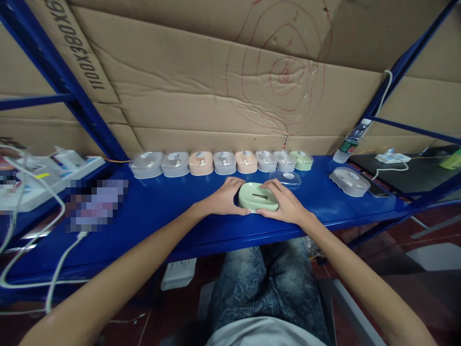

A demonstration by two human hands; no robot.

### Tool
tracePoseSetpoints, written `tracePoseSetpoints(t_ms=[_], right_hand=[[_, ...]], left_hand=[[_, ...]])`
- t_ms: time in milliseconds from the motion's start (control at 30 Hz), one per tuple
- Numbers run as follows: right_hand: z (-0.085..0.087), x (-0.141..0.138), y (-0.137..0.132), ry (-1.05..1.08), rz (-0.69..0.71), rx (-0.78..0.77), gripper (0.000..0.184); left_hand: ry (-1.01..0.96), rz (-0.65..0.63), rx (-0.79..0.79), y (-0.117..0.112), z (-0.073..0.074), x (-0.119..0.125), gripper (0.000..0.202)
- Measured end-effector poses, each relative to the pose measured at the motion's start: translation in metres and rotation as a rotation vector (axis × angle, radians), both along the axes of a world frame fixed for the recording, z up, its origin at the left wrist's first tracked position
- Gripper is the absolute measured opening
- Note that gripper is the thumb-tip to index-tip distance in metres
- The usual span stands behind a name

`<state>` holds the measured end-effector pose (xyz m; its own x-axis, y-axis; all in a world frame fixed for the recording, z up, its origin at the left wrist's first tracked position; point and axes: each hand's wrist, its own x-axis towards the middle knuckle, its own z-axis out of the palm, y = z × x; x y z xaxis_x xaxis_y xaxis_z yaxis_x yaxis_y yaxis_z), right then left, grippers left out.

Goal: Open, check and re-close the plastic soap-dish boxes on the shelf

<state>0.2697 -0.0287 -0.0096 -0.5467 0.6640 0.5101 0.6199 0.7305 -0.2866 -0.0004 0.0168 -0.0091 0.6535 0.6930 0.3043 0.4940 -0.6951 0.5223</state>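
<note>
Between my two hands is a pale green soap dish (254, 194), oval, with a dark slot in its top face. My left hand (229, 196) grips its left side, thumb at the near edge and fingers at the far edge. On the right side, my right hand (286, 202) is closed around it, with fingers on its upper rim and thumb along the near side. The dish is just over the blue shelf; whether it touches the surface I cannot tell. Just behind my right hand lies a clear lid (290, 179) with a round sticker.
A row of several lidded dishes in grey, orange and green (201, 163) lines the cardboard back wall. To the right are another grey lidded dish (349, 182), a water bottle (351, 142) and a phone (379, 191). Power strips (90, 166) and white cables (59, 269) occupy the left.
</note>
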Motion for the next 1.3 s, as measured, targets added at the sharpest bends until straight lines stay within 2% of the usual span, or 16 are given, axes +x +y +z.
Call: tracePoseSetpoints(t_ms=[267, 600, 867, 1000, 1100, 1200, 1300], right_hand=[[0.001, 0.0, -0.002, 0.014, -0.006, 0.004, 0.067], [-0.002, -0.003, -0.006, -0.158, -0.067, 0.098, 0.071], [-0.001, -0.005, -0.004, -0.159, -0.03, 0.031, 0.075], [0.001, -0.005, -0.004, -0.145, 0.007, 0.007, 0.079], [0.004, 0.008, 0.001, -0.064, 0.011, -0.014, 0.07], [0.004, 0.034, 0.017, 0.011, -0.132, 0.048, 0.053], [-0.001, 0.063, 0.038, -0.075, -0.249, 0.127, 0.056]], left_hand=[[-0.009, -0.023, 0.023, 0.001, 0.0, 0.0, 0.077], [0.01, -0.012, 0.028, 0.0, 0.001, 0.001, 0.081], [0.008, 0.0, -0.006, 0.002, 0.0, -0.002, 0.088], [-0.016, -0.056, 0.004, 0.002, 0.002, -0.003, 0.081], [-0.022, -0.079, 0.003, 0.001, 0.004, -0.003, 0.078], [-0.015, -0.058, -0.021, 0.0, 0.005, -0.003, 0.081], [-0.013, -0.032, -0.041, 0.0, 0.005, -0.003, 0.085]])
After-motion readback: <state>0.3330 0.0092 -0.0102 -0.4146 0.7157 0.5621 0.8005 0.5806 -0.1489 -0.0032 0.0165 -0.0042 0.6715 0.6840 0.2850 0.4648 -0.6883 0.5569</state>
